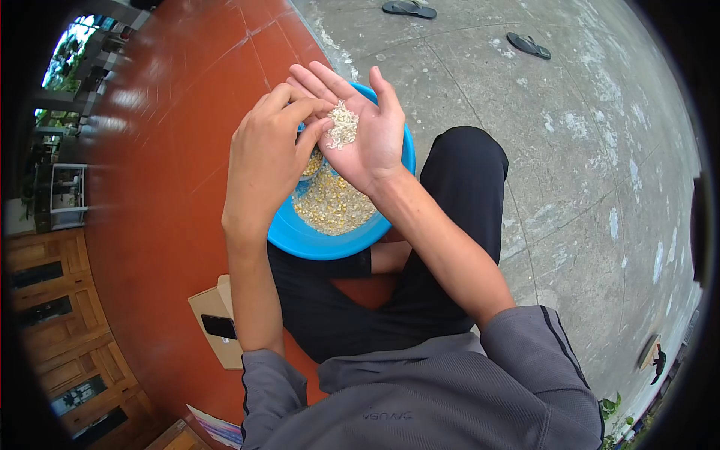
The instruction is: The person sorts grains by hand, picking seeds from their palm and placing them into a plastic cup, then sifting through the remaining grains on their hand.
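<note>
My right hand (367, 135) is palm up over a blue basin (322, 245), its fingers stretched out. A small heap of pale, rice-like grains (343, 126) lies on that palm. From the left, my left hand (274, 142) reaches over with thumb and index finger bent in a pinch at the heap's edge; the few grains at its fingertips are too small to make out singly. Beneath both hands the basin holds a mix of yellow and whitish grains (334, 202). A smaller container of yellowish grains (313, 163) sits inside the basin, mostly hidden by my left hand.
My crossed legs (465, 180) in dark trousers are close to the basin. A dark phone (218, 326) rests on cardboard (229, 352) on the red floor (161, 225). Two sandals, one nearer (529, 46) and one farther (409, 9), lie on grey concrete. Wooden panels (67, 330) stand at left.
</note>
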Motion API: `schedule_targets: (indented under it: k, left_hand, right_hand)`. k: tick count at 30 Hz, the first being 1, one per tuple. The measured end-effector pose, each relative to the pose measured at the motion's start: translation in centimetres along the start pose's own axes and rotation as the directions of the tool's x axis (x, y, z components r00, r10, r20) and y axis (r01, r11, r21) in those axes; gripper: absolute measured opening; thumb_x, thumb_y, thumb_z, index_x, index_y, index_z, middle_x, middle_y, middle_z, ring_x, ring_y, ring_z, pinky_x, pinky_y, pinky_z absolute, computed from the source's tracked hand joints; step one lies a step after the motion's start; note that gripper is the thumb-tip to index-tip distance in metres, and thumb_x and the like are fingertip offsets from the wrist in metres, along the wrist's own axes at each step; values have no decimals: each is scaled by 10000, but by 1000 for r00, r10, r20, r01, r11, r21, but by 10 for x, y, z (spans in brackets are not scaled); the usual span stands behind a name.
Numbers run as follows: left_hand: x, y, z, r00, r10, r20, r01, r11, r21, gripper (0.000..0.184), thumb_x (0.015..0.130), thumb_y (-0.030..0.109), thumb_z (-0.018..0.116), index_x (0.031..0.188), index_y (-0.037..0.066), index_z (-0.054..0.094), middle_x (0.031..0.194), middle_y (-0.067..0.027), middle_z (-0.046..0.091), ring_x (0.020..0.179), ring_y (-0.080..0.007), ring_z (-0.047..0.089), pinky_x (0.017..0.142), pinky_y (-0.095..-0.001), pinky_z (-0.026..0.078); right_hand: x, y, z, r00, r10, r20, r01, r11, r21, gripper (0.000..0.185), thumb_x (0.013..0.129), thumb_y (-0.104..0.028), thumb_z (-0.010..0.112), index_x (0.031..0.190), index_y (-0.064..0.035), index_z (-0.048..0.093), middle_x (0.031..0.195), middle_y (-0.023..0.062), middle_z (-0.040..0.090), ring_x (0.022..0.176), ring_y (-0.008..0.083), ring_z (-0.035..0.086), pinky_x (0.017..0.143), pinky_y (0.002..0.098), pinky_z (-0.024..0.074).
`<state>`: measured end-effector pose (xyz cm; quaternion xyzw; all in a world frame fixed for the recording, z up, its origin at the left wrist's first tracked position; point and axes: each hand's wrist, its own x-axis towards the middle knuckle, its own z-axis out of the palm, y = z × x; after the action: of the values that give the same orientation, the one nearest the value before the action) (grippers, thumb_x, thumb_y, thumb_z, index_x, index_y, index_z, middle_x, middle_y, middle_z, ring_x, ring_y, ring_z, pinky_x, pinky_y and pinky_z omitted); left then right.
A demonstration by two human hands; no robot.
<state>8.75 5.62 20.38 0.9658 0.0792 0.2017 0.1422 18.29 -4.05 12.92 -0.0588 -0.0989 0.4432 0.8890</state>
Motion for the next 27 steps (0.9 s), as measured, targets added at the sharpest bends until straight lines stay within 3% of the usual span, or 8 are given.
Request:
schedule_targets:
  k: [3,6,9,12,15,18,24,27]
  left_hand:
    - [-5,2,6,999,-37,-3,37,997,-70,193,942,89,830,1131,48,831,1002,-92,741,835,-233,683,763,-375,558]
    - [-7,10,8,992,-119,34,123,976,-182,185,939,65,823,1120,26,827,992,-101,751,822,-221,676,755,-374,548]
    - [-10,13,7,993,-108,56,117,973,-198,151,962,98,801,1099,34,806,1031,-120,766,899,-298,745,811,-422,577]
    - [-10,15,5,990,-125,64,136,963,-231,156,951,86,806,1099,37,808,1038,-125,772,894,-297,741,805,-423,577]
    - [-12,14,2,992,-125,13,125,975,-183,165,945,78,810,1105,43,809,1047,-125,779,882,-294,735,805,-420,578]
    - [-9,21,-4,986,-155,66,166,964,-208,195,927,88,826,1119,58,812,1050,-118,774,898,-292,734,818,-422,580]
    - [-12,27,-2,997,-29,65,32,998,-54,242,894,125,858,1126,70,814,1048,-107,756,913,-285,720,840,-424,573]
    - [-12,26,4,999,-15,52,19,997,-71,253,880,74,864,1129,63,823,1042,-88,772,867,-264,682,799,-390,565]
  right_hand:
    - [-1,2,2,999,17,-46,-16,1000,23,870,1167,-599,297,1734,60,286,1768,248,404,1654,346,380,1313,454,367]
    - [0,2,0,999,29,-42,-28,999,20,886,1163,-612,306,1734,64,280,1775,257,386,1670,354,351,1350,501,314]
    - [-2,4,0,999,28,-24,-29,999,-15,892,1160,-616,315,1734,66,276,1784,256,371,1675,360,341,1348,519,313]
    - [-3,4,1,999,32,-17,-32,999,-3,892,1159,-616,319,1734,64,277,1790,254,361,1682,360,330,1344,517,318]
    - [-4,3,2,999,31,-22,-30,998,56,896,1156,-622,326,1732,63,281,1784,257,370,1677,355,342,1349,512,320]
    - [-6,0,5,999,36,-35,-34,999,35,903,1154,-628,326,1729,68,282,1775,264,379,1670,357,354,1361,500,319]
    - [-5,1,4,999,19,-34,-21,999,-43,906,1155,-630,319,1729,70,277,1769,270,385,1667,361,359,1361,480,334]
    - [-5,1,2,1000,23,-21,-24,998,-53,908,1155,-629,318,1731,72,269,1773,269,378,1670,364,352,1365,483,329]
